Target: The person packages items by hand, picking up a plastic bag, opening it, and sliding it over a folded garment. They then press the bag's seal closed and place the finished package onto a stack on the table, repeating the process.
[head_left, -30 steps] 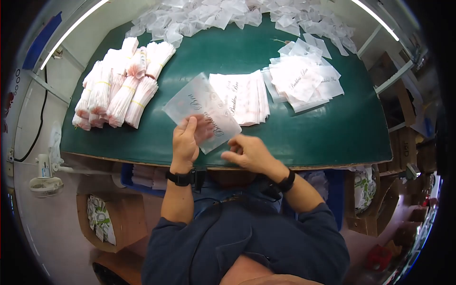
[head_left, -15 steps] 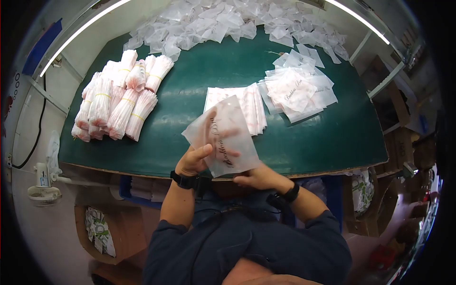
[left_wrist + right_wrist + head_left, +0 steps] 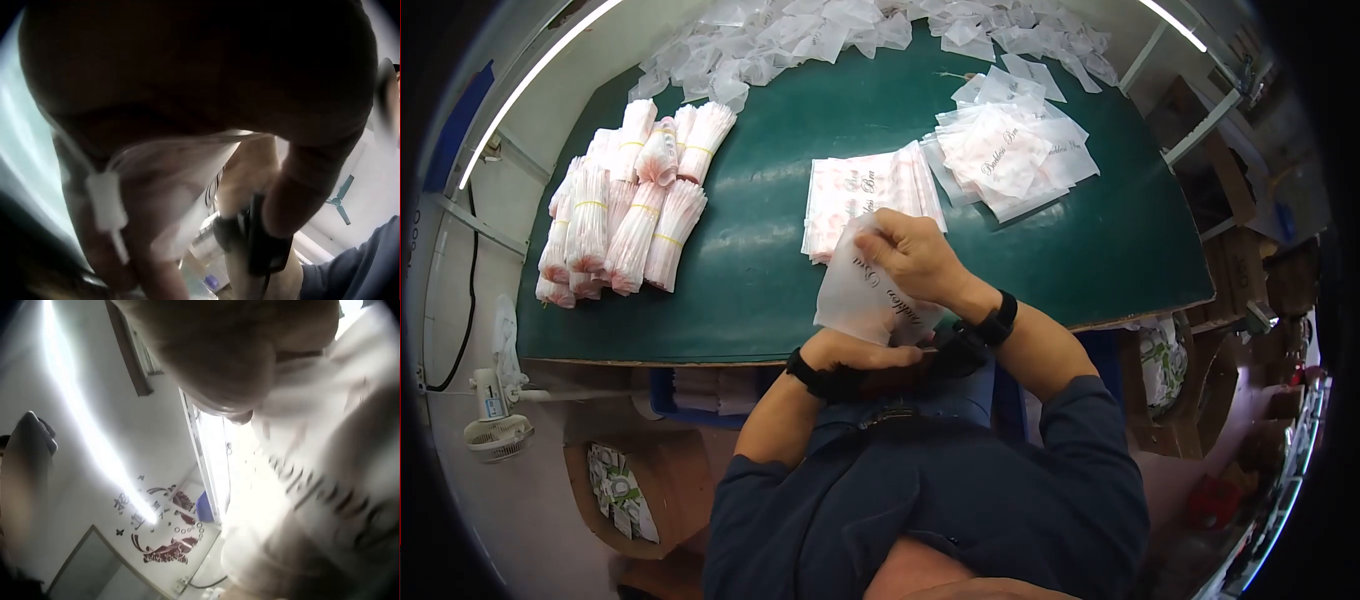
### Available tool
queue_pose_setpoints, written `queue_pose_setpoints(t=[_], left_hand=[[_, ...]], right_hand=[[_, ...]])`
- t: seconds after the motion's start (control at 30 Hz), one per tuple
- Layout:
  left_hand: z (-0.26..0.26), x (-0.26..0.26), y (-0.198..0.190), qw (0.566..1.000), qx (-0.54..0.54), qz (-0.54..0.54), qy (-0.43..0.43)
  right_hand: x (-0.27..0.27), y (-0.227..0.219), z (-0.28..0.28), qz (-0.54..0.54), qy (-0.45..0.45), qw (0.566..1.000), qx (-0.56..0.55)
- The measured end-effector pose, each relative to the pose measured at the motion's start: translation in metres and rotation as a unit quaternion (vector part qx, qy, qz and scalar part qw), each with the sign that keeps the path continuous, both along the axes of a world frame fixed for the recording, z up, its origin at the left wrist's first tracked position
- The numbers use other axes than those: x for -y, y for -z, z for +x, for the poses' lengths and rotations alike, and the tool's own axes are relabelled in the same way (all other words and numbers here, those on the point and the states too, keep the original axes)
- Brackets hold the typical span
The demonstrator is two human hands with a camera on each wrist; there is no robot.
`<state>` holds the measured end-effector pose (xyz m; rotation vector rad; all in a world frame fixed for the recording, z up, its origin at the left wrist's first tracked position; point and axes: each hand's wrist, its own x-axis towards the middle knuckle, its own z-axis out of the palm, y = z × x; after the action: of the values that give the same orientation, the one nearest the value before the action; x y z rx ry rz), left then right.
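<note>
A frosted plastic slider zip bag point(image 3: 852, 290) with black script print is between both hands, close over the table's front edge. My right hand point(image 3: 920, 258) pinches its upper part between thumb and fingers. At the bag's lower edge is my left hand point(image 3: 855, 350), its thumb extended to the right and apart from the bag. In the left wrist view, the fingers point(image 3: 147, 250) reach down and show through the film, near the white zip slider point(image 3: 107, 203). The right wrist view shows the print on the bag point(image 3: 325, 494) below the curled right fingers.
Just beyond the hands lies a stack of pink-and-white printed bags point(image 3: 835, 195). Loose frosted bags point(image 3: 1010, 150) are piled to its right. Banded bundles point(image 3: 625, 205) sit at the left. A heap of clear bags point(image 3: 800, 40) lines the back of the green table point(image 3: 760, 270).
The right hand has risen from the bag's lower right corner to its upper part and now pinches it. The left hand has moved lower and right, with its thumb off the bag.
</note>
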<state>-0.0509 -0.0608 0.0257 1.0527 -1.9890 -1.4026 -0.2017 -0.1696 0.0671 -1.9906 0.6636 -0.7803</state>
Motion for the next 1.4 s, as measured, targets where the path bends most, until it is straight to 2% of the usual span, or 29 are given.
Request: queue_pose_setpoints(t=[0.07, 0.1, 0.17, 0.2, 0.23, 0.27, 0.3, 0.33, 0.37, 0.4, 0.47, 0.5, 0.53, 0.6, 0.73, 0.8, 0.83, 0.93, 1.1, 1.2, 1.23, 1.33, 1.4], left_hand=[[0.009, 0.001, 0.006, 0.977, -0.178, 0.103, -0.062], [0.010, 0.003, 0.001, 0.977, -0.177, 0.104, -0.058], [0.009, 0.001, -0.022, 0.959, -0.233, 0.075, -0.142], [0.011, 0.000, -0.026, 0.945, -0.260, 0.059, -0.188], [0.015, 0.003, -0.025, 0.944, -0.260, 0.061, -0.192], [0.021, 0.010, -0.022, 0.938, -0.249, 0.033, -0.238], [0.028, 0.016, -0.019, 0.930, -0.236, 0.005, -0.282], [0.034, 0.021, -0.016, 0.919, -0.224, -0.024, -0.324], [0.039, 0.025, -0.013, 0.918, -0.223, -0.023, -0.326], [0.045, 0.031, -0.011, 0.918, -0.150, -0.051, -0.365], [0.054, 0.043, -0.009, 0.897, -0.002, -0.107, -0.430], [0.056, 0.047, -0.009, 0.898, -0.004, -0.111, -0.427], [0.057, 0.048, -0.009, 0.895, 0.029, -0.145, -0.422], [0.052, 0.048, -0.005, 0.886, 0.094, -0.207, -0.404], [0.040, 0.048, -0.003, 0.883, 0.143, -0.234, -0.381], [0.037, 0.046, -0.005, 0.884, 0.144, -0.238, -0.376], [0.033, 0.040, -0.004, 0.885, 0.144, -0.234, -0.377], [0.028, 0.029, 0.005, 0.880, 0.163, -0.236, -0.379], [0.024, 0.019, 0.019, 0.851, 0.215, -0.253, -0.407], [0.025, 0.016, 0.020, 0.835, 0.212, -0.256, -0.438], [0.027, 0.015, 0.019, 0.833, 0.205, -0.247, -0.451], [0.027, 0.014, 0.020, 0.833, 0.185, -0.226, -0.469], [0.030, 0.015, 0.018, 0.838, 0.171, -0.205, -0.476]], right_hand=[[0.014, 0.015, -0.026, 0.026, 0.040, 0.999, -0.016], [0.021, 0.022, -0.039, 0.039, 0.062, 0.997, -0.023], [0.037, 0.034, -0.064, 0.131, 0.086, 0.988, -0.007], [0.055, 0.029, -0.081, 0.148, 0.135, 0.980, 0.021], [0.082, 0.020, -0.099, 0.164, 0.181, 0.969, 0.048], [0.117, 0.015, -0.121, 0.155, 0.226, 0.958, 0.083], [0.159, 0.016, -0.146, 0.131, 0.265, 0.946, 0.132], [0.194, 0.016, -0.175, 0.077, 0.353, 0.929, 0.082], [0.212, 0.010, -0.194, 0.020, 0.437, 0.899, 0.030], [0.220, 0.017, -0.204, 0.018, 0.438, 0.898, 0.031], [0.234, 0.049, -0.218, -0.186, 0.548, 0.811, -0.088], [0.237, 0.051, -0.218, -0.284, 0.589, 0.742, -0.144], [0.237, 0.059, -0.217, -0.287, 0.593, 0.739, -0.142], [0.207, 0.067, -0.193, -0.368, 0.415, 0.819, -0.150], [0.202, 0.070, -0.188, -0.306, 0.461, 0.810, -0.194], [0.188, 0.056, -0.181, -0.358, 0.325, 0.846, -0.222], [0.181, 0.056, -0.178, -0.360, 0.328, 0.845, -0.223], [0.166, 0.062, -0.166, -0.328, 0.167, 0.838, -0.404], [0.249, 0.075, -0.180, -0.314, 0.212, 0.820, -0.430], [0.288, 0.092, -0.183, -0.349, 0.336, 0.778, -0.401], [0.292, 0.093, -0.181, -0.351, 0.337, 0.778, -0.399], [0.289, 0.087, -0.183, -0.352, 0.291, 0.825, -0.332], [0.251, 0.078, -0.172, -0.376, 0.265, 0.833, -0.305]])
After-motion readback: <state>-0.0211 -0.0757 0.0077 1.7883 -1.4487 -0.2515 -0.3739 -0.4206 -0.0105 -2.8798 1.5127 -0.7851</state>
